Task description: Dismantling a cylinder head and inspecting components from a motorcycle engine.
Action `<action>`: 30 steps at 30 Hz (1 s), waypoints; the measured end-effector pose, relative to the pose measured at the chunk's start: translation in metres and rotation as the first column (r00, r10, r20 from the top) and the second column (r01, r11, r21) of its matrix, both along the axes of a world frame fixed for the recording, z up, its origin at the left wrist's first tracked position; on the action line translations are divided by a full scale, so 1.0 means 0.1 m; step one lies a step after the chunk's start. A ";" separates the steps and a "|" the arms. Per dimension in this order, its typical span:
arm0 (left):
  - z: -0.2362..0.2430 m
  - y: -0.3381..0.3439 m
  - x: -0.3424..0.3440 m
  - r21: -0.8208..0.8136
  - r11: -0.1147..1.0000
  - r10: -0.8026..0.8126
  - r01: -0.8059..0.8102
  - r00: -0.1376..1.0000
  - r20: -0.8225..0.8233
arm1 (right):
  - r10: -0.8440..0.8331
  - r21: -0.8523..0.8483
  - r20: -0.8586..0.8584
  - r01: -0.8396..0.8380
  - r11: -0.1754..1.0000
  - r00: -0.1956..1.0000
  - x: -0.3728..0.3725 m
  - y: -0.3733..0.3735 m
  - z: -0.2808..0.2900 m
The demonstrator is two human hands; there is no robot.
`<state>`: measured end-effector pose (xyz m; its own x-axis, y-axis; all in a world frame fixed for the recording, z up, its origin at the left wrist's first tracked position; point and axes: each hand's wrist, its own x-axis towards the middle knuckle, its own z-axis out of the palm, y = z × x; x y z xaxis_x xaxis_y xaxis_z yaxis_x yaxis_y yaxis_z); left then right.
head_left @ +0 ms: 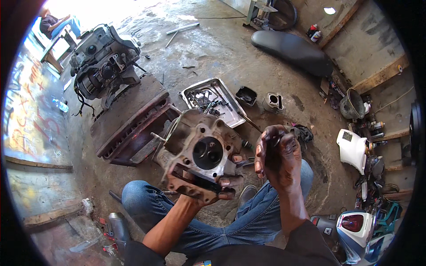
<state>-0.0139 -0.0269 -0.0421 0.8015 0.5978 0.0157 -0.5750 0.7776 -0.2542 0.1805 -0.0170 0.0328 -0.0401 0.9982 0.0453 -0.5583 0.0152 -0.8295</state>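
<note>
My left hand [230, 181] is closed around a greasy engine cylinder head [183, 148], held up above my lap. Its round combustion chamber with valve openings faces me, and several bolt holes ring it. Just to the right, my right hand [279, 155] is raised with blackened, curled fingers. Whatever it may hold is hidden by the fingers. A thin dark rod [249, 121] runs from the tray's edge toward this hand; whether the two touch, I cannot tell. Beyond the cylinder head, a metal tray [228, 95] on the floor contains several small dark parts.
A large engine [104, 64] rests on a rusty metal stand [133, 122] at left. Past the tray lie a dark cover [246, 95] and a cylinder block [273, 102]. A black motorcycle seat [290, 51] lies far right, a white panel [351, 148] nearer. Someone [60, 24] sits far left.
</note>
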 end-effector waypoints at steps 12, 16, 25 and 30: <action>0.00 0.12 0.08 -0.039 0.992 -0.074 0.118 0.811 0.581 | 0.196 0.120 -0.010 -0.194 0.974 0.981 0.00 -0.15 0.13; 0.04 0.09 0.04 -0.115 0.977 -0.103 0.179 0.869 0.483 | 0.221 0.108 -0.013 -0.218 0.970 0.975 -0.03 -0.17 0.14; 0.03 0.07 0.04 -0.113 0.980 -0.101 0.164 0.899 0.427 | 0.198 0.082 -0.061 -0.193 0.978 0.978 -0.03 -0.13 0.12; 0.03 0.07 0.06 -0.145 0.969 -0.124 0.199 0.903 0.411 | 0.229 0.087 -0.104 -0.221 0.971 0.968 0.02 -0.13 0.10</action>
